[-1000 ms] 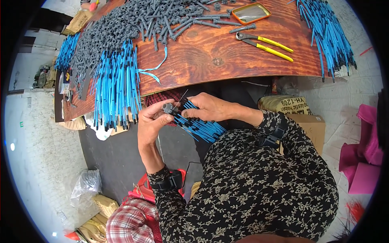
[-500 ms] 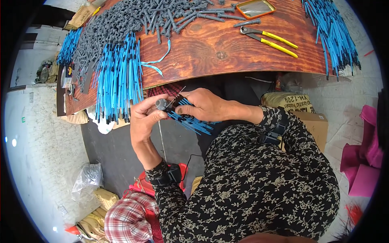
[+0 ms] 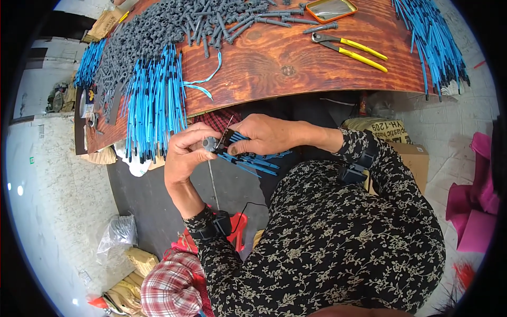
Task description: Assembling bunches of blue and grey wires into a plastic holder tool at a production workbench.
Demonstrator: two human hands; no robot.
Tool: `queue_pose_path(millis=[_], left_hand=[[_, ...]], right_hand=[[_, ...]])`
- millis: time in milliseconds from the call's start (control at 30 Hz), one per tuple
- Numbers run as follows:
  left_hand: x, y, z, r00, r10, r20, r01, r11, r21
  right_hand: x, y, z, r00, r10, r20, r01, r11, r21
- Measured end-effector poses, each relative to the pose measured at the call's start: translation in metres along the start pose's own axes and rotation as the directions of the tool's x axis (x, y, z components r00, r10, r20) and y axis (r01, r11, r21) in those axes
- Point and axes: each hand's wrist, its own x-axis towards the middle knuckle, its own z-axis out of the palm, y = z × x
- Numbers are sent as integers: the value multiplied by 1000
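Note:
My left hand (image 3: 182, 156) is closed on a grey plastic tube-like part (image 3: 210, 143), whose round, notched end faces up between thumb and fingers. In my right hand (image 3: 264, 136) is a bunch of blue wires (image 3: 259, 164) with black ends, pinched under the thumb. Both hands are close together just off the table's front edge. A thin needle-like rod (image 3: 228, 127) sticks up between them, beside the black ends. How the rod is held is hidden by my fingers.
On the wooden table (image 3: 253, 79) are a heap of grey plastic parts (image 3: 158, 26), bundles of blue wires (image 3: 156, 100), pincers with yellow handles (image 3: 364, 55) and an orange-rimmed tray (image 3: 311, 11). A person in a checked head covering (image 3: 171, 285) is at the lower left, near a red stool (image 3: 240, 232).
My left hand and forearm have shifted slightly left. The thin rod now stands steeper and shows further left. Both hands keep their hold.

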Motion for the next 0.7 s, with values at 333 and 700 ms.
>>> queue_pose_path(millis=[333, 700], left_hand=[[10, 0, 10, 994, -84, -73, 76, 991, -115], [5, 5, 20, 951, -211, -225, 148, 953, -266]], right_hand=[[1, -1, -14, 997, 66, 34, -67, 997, 25], [-4, 2, -8, 997, -10, -80, 6, 998, -58]])
